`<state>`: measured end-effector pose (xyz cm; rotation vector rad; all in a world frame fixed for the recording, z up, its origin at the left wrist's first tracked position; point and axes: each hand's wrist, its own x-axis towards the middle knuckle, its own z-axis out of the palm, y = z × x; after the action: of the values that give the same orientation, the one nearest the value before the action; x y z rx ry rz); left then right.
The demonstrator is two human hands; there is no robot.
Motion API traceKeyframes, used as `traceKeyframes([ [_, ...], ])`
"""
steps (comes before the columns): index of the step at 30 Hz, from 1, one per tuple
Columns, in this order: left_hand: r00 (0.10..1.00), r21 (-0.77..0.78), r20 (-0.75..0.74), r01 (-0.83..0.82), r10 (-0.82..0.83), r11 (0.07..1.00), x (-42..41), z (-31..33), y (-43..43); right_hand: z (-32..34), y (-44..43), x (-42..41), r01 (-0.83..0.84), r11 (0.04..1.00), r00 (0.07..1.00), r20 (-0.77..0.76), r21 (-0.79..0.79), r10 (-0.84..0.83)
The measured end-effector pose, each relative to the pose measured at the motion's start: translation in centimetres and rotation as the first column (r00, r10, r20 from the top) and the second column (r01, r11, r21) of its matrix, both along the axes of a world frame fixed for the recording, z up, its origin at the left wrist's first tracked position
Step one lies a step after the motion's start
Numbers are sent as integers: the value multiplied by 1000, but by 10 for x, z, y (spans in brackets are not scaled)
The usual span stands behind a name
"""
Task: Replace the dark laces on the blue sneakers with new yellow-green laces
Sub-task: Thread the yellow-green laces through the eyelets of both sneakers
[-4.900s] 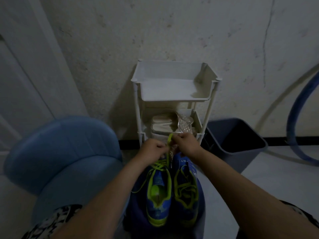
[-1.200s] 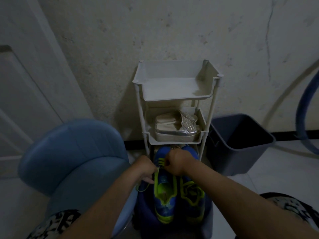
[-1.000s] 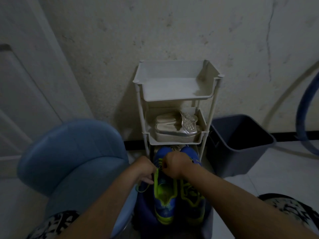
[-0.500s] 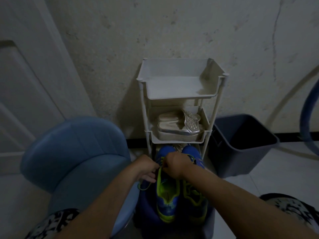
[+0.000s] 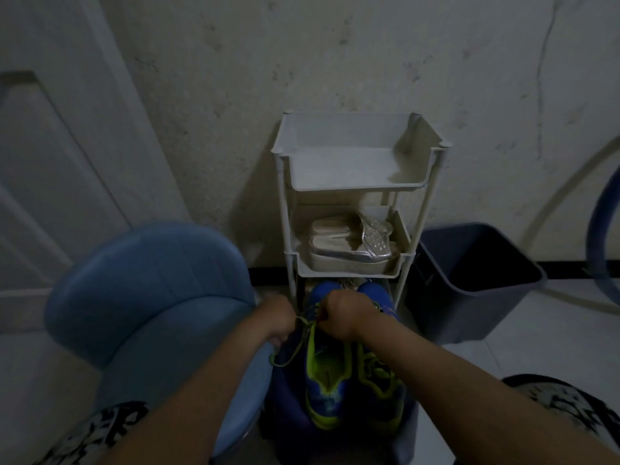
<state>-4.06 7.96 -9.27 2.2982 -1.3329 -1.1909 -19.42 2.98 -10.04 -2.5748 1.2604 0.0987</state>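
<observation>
Nearest, the blue sneakers are seen side by side, heels near; yellow-green crossings show on the right sneaker, so it is judged laced, while the left sneaker lies open at the collar. Just beyond, the yellow-green lace is pinched in the curled left hand, slack looping leftward, and gripped by the fisted right hand over the far eyelets. Threading nearward and tying are judged left, with the rack farthest.
</observation>
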Motion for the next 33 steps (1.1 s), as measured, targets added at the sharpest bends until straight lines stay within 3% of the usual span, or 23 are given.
traceKeyframes([
  [2, 993, -80, 113, -19, 28, 997, 11, 12, -4, 4, -3, 2, 2, 1000, 1000, 31, 26, -3],
  [6, 988, -178, 151, 44, -17, 983, 23, 26, -4, 10, -5, 8, -35, 995, 990, 136, 97, 21],
  [11, 997, -199, -78, -42, 27, 979, 18, 22, 7, 8, -7, 17, -34, 989, 995, 99, 143, 20],
  [14, 983, -121, -166, -105, 84, 987, 19, 16, 10, 13, -11, 19, 5, 978, 984, 175, 211, -43],
  [18, 965, -42, -247, -100, 86, 994, 11, 7, 13, 23, -17, 25, 9, 953, 879, 452, 302, -151],
  [23, 961, -132, -275, -28, -9, 991, 1, 4, 12, 30, -20, 28, -7, 929, 712, 654, 371, -256],
  [27, 968, -157, -241, -106, 66, 982, 1, 7, 10, 28, -24, 25, 3, 920, 726, 632, 392, -272],
  [33, 873, -316, -407, -411, 269, 855, 9, 22, 3, 24, -25, 18, -1, 930, 917, 371, 368, -146],
])
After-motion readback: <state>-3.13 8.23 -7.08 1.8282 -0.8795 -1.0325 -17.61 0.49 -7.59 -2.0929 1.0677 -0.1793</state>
